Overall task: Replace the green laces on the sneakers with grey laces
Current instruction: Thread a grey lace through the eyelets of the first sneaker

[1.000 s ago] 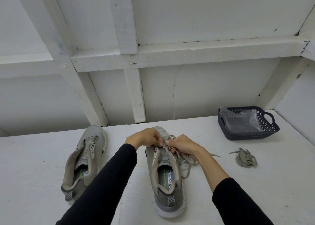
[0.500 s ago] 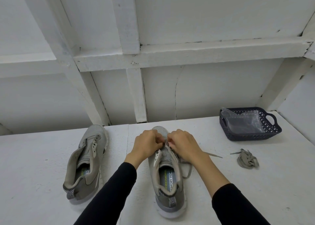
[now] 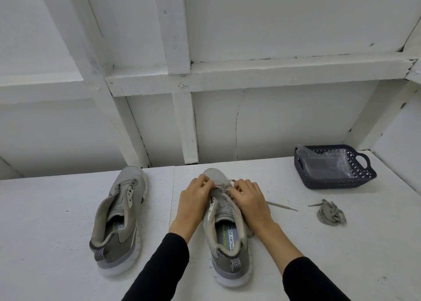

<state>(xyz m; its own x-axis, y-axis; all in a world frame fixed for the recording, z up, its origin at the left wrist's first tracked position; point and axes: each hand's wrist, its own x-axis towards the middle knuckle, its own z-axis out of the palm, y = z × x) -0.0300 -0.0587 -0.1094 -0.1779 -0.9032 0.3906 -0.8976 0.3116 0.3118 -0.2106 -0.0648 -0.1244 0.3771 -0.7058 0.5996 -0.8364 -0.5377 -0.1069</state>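
Observation:
Two grey sneakers stand on the white table [image 3: 57, 209], toes away from me. The left sneaker [image 3: 120, 214] has no lace in its eyelets. Both my hands work at the toe end of the right sneaker [image 3: 224, 239]. My left hand [image 3: 193, 198] pinches at the left eyelet row. My right hand [image 3: 248, 198] pinches the grey lace [image 3: 222, 186] that crosses the lowest eyelets. One lace end [image 3: 282, 206] trails on the table to the right of my right hand. A loose bundled lace [image 3: 331, 214], greyish-green, lies further right.
A dark plastic basket [image 3: 337, 182] holding a clear plastic bag [image 3: 325, 164] stands at the back right. A white panelled wall [image 3: 227, 118] with beams rises directly behind the table.
Both hands have moved forward from the middle eyelets to the toe end of the right sneaker. The lace loop beside the shoe has shortened.

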